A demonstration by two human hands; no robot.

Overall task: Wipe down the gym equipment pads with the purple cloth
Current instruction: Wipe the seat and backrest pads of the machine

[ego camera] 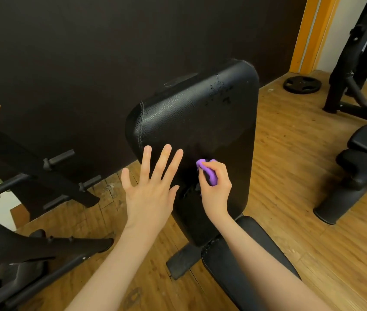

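1. Head view, centre of the frame: black backrest pad [200,122], tilted upright, small wet spots near its upper right corner.
2. Right of centre: right hand [215,187], fingers curled round a bunched purple cloth [209,171], cloth held against the lower part of the backrest pad.
3. Left of centre: left hand [151,187], fingers straight and spread, nothing held, fingertips over the pad's lower left edge; actual contact with the pad impossible to tell.
4. Lower centre: black seat pad [234,265], below the backrest and partly hidden by the right forearm.
5. Lower right: wooden floor [290,176].
6. Upper right: black weight plate [302,84] flat on the floor, beside a black rack frame [348,70].
7. Right edge: another black bench [366,153].
8. Left side: dark equipment with pegs [59,158] before a dark wall [88,52].
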